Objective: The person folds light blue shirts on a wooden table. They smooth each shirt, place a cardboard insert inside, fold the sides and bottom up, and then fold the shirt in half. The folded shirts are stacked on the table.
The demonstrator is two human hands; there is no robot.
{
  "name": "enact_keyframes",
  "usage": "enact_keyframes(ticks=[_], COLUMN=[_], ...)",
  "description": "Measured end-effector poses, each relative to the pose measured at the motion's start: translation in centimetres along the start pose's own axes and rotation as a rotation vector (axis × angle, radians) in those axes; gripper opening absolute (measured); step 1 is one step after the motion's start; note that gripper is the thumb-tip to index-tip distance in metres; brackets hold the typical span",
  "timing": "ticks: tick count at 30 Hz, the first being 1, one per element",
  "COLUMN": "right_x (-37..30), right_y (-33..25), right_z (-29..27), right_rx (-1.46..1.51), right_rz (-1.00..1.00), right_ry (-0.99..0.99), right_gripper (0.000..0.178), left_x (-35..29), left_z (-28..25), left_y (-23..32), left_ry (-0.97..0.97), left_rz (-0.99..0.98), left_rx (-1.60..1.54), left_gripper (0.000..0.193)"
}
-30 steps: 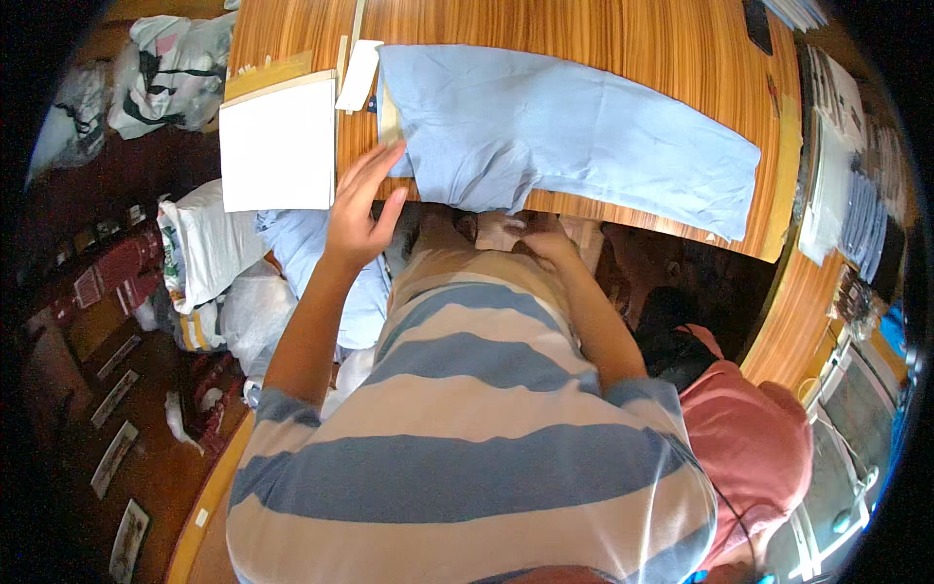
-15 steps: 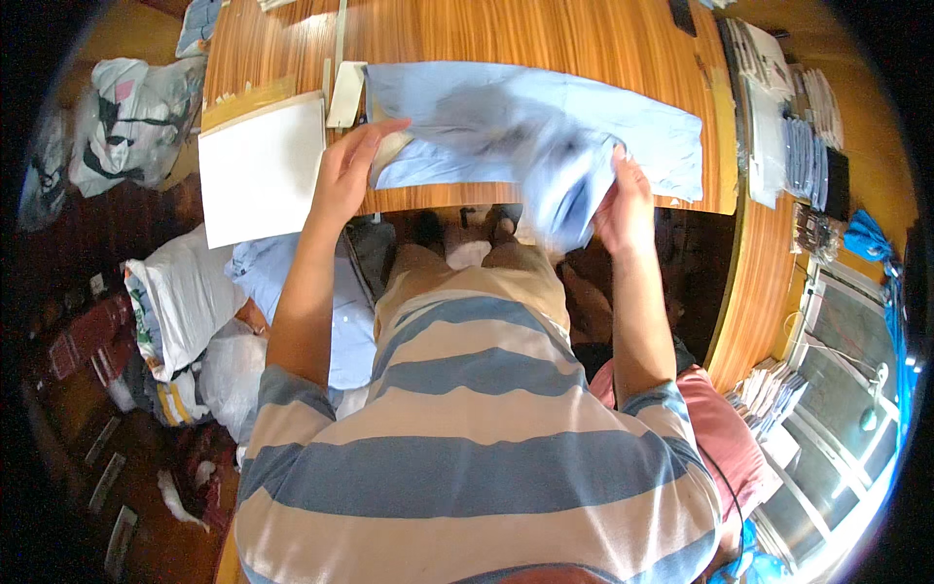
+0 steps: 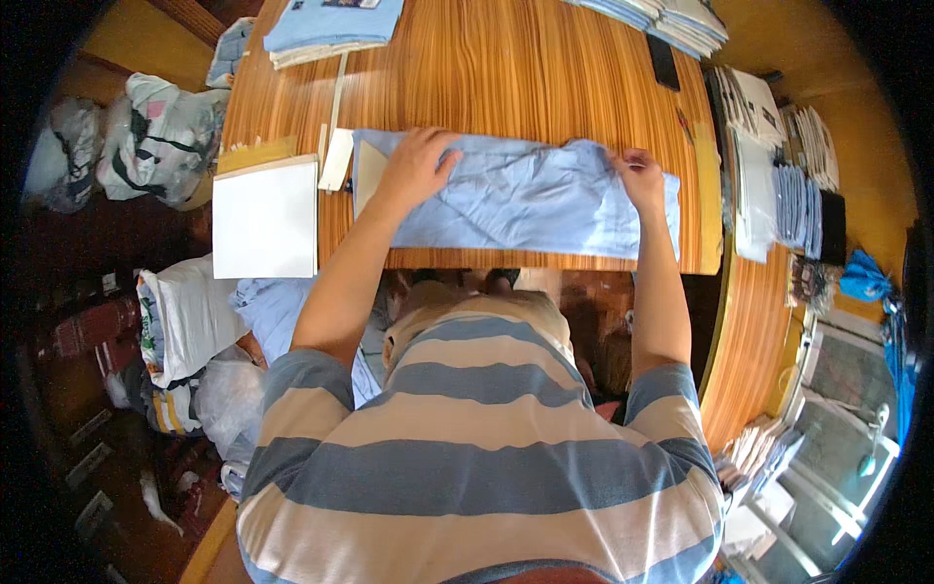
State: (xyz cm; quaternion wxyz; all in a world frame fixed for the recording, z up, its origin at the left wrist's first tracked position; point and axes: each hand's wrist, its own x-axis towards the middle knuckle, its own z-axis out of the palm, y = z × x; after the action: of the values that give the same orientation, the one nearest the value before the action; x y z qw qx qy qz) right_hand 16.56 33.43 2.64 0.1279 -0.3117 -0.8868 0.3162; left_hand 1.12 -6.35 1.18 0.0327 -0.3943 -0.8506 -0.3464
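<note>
A light-blue shirt (image 3: 516, 200), folded into a long wrinkled strip, lies crosswise along the near edge of the wood-grain table (image 3: 486, 68). My left hand (image 3: 420, 167) rests on its left part with the fingers spread, holding nothing. At the far right corner of the cloth, my right hand (image 3: 642, 177) pinches the fabric between thumb and fingers. A cream-coloured piece (image 3: 370, 167) shows at the shirt's left end, partly covered by the blue cloth and my left forearm.
Left of the shirt are a white board (image 3: 265, 222) and a narrow pale strip (image 3: 337, 159). Folded shirts (image 3: 333, 27) are stacked at the far left, packets (image 3: 671, 21) at the far right beside a black phone (image 3: 663, 61). Plastic bags (image 3: 161, 141) stand left of the table.
The loose blue cloth that my right hand held up now lies flat over the strip. My left hand has moved right onto the cloth. The view takes in more of the table's far side.
</note>
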Motion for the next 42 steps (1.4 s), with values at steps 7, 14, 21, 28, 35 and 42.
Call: enact_keyframes(ticks=[7,14,21,28,35,42], right_x=[1.1,-3.1,-3.5,-1.9,-4.5,-5.8], right_y=[-8.7,-8.0,-1.1,1.7,-2.1,0.2], right_z=[-2.5,-7.7,-4.8,-0.7,2.7,6.7], right_rx=[0.156,0.695,0.593,0.06,-0.204,-0.378], right_rz=[-0.332,-0.235,-0.006,0.007,-0.443,-0.323], right_ry=[-0.627,-0.41,-0.156,0.151,0.275,-0.037], right_gripper=[0.033,0.019,0.015,0.026,0.034,0.066], left_x=[1.9,1.6,3.6,2.3,-0.8,-4.4], left_z=[-0.7,-5.6,-8.0,-6.6,-4.0,1.9], left_y=[1.4,-2.0,-3.0,-5.0,-2.8,1.8], left_ry=[-0.208,-0.677,-0.569,-0.463,-0.182,-0.176], left_rz=[0.058,-0.155,-0.077,-0.079,-0.004,-0.096], left_rx=[0.127,-0.239,-0.102,0.055,0.388,0.336], left_gripper=[0.047,0.047,0.057,0.049,0.035,0.056])
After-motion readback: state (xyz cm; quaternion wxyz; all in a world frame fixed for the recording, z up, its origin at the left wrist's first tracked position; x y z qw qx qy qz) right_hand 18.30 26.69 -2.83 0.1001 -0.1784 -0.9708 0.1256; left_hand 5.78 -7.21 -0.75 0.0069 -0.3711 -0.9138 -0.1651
